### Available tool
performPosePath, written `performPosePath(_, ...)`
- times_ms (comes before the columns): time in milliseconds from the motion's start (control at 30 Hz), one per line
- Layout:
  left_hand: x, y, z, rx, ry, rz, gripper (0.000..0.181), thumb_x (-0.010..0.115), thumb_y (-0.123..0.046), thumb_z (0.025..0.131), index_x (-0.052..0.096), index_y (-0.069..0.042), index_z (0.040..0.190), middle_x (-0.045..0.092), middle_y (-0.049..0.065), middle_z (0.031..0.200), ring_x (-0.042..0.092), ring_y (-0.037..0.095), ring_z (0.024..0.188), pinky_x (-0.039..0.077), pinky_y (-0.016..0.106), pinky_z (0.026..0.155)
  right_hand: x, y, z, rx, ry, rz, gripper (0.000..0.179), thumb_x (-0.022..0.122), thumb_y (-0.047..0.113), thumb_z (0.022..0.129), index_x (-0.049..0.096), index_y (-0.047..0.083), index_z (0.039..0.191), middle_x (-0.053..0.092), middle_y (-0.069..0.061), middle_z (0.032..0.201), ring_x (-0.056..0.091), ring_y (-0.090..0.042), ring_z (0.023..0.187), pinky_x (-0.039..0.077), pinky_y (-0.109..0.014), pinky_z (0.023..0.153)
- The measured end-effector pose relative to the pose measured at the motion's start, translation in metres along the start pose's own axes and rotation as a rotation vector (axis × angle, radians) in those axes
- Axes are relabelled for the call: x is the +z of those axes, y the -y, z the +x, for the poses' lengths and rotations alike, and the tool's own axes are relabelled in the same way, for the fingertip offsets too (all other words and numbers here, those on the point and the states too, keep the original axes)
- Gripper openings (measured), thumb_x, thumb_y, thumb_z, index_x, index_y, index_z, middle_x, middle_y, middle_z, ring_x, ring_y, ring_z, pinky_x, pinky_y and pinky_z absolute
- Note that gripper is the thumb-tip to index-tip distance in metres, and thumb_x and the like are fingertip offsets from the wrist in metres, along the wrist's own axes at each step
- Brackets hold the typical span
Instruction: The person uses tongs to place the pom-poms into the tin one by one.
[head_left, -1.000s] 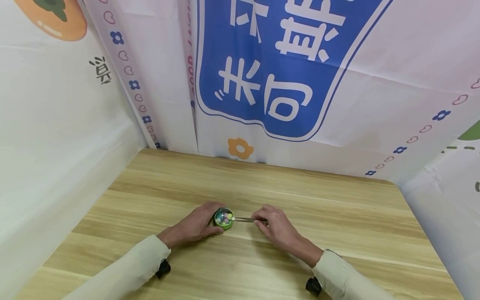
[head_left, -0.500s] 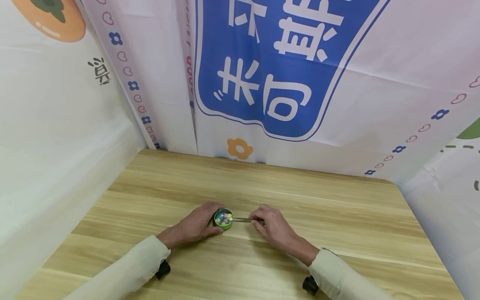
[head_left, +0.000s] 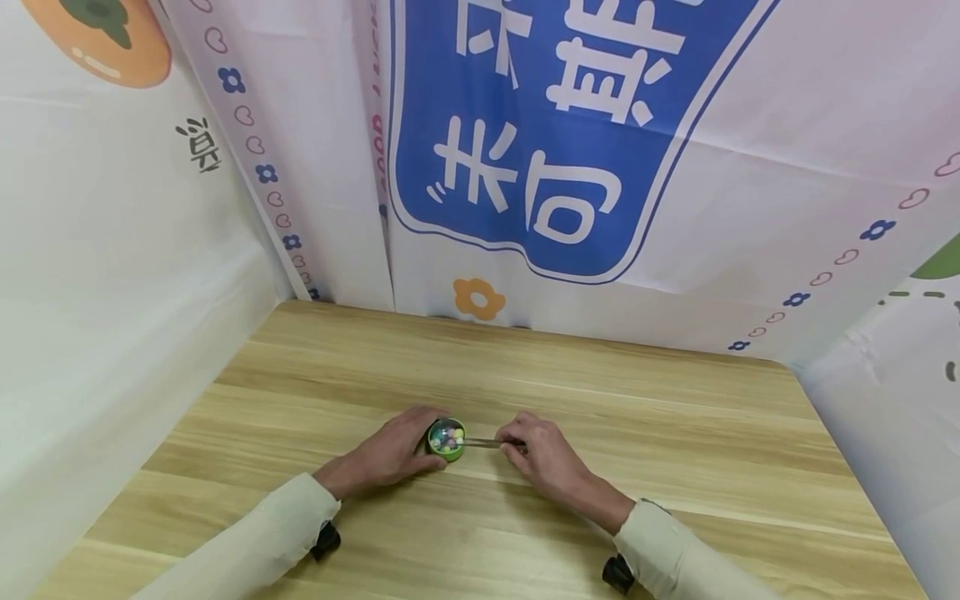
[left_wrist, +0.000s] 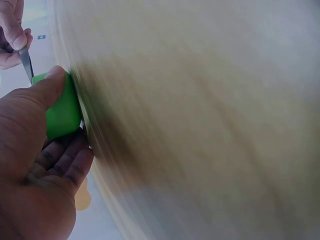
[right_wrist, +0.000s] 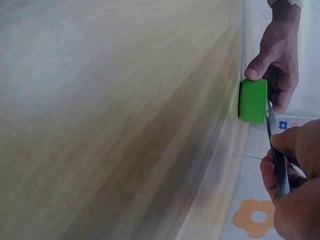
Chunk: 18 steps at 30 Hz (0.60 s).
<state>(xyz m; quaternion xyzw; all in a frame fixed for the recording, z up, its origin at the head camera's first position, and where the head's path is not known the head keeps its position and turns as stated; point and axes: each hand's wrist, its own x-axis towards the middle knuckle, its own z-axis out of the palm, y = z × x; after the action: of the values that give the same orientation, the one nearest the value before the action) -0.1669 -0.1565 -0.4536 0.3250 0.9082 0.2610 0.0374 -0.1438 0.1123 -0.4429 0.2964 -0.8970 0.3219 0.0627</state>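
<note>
A small round green container (head_left: 446, 455) stands on the wooden table, with several small coloured balls (head_left: 453, 435) inside. My left hand (head_left: 386, 450) grips its side; in the left wrist view the thumb (left_wrist: 52, 82) lies along the green wall and the curled fingers are on the opposite side. Metal tweezers (head_left: 483, 443) are pinched between the thumb and fingers of my right hand (head_left: 551, 458). Their tips reach over the container's rim among the balls. A small white ball (right_wrist: 270, 104) shows at the tips in the right wrist view.
The wooden table (head_left: 525, 358) runs back to a white printed cloth (head_left: 337, 167) with a blue sign and flowers. Cloth sides (head_left: 127, 333) rise at left and right. A black wrist mount (head_left: 619, 573) sits under each sleeve.
My right hand has shifted slightly left, bringing the tweezer tips and the white ball from the container's edge in over the rim. The left hand and container have stayed put.
</note>
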Motion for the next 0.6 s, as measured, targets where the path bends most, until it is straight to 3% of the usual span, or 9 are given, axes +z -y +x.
performPosePath(600,0.0005,0.0002,0.0000,-0.002,-0.002,0.001,0.061,0.078,-0.029,0.085,0.051,-0.006,0.136,0.057,0.012,0.133,0.056,0.026,0.123,0.048,0.046,0.101,0.0012,-0.0001,-0.0014,0.012,-0.006,0.021,0.010,0.068,0.004,0.091,0.074,0.005,0.099,0.065,-0.001,0.092,0.064,-0.010,0.082,0.055,-0.021,0.070)
